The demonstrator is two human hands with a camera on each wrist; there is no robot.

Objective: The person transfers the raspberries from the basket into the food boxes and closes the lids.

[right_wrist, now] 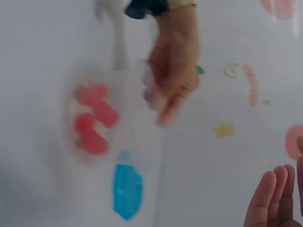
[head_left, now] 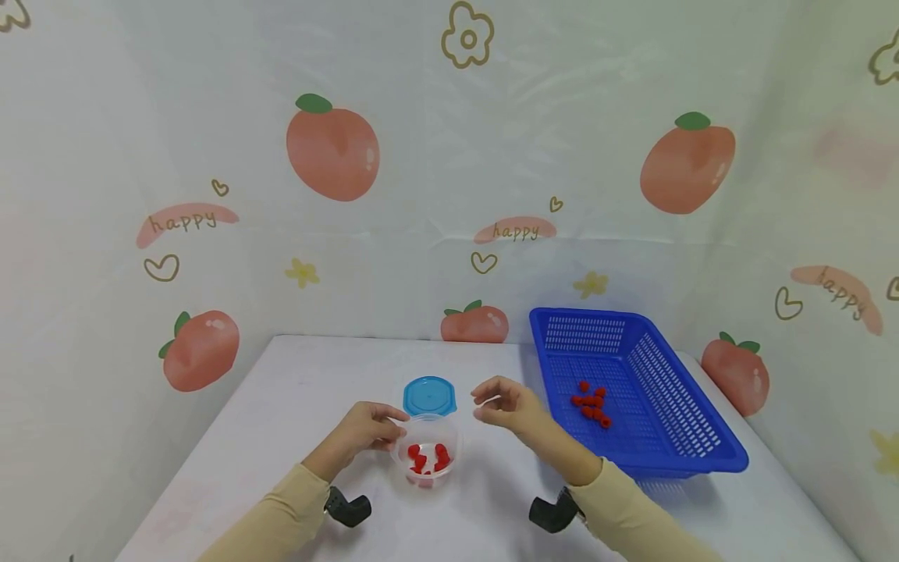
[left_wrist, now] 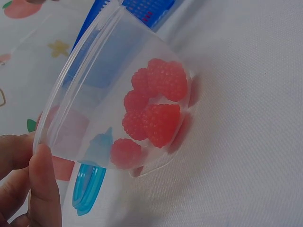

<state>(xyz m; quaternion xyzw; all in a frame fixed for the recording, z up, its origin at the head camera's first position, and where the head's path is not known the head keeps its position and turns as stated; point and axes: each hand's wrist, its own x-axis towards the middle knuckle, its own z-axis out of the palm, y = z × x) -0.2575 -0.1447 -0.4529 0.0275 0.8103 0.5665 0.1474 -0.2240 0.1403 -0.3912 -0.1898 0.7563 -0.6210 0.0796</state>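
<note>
A clear plastic tub (head_left: 450,434) stands on the white table with several red raspberries (head_left: 441,451) inside it. My left hand (head_left: 364,431) pinches the left side of its rim; in the left wrist view the thumb and fingers (left_wrist: 43,182) grip that rim, with the raspberries showing through the wall. Just behind the tub lies a blue lid (head_left: 429,396). Between tub and basket, raised above the table, is my right hand (head_left: 511,404), its fingers loosely bent with a gap to the thumb and nothing held. The right wrist view is blurred around the tub.
A blue slotted basket (head_left: 653,437) takes up the right side of the table, with several more raspberries (head_left: 593,403) in its left part. The white table (head_left: 309,382) meets a patterned curtain (head_left: 421,156) at its back edge.
</note>
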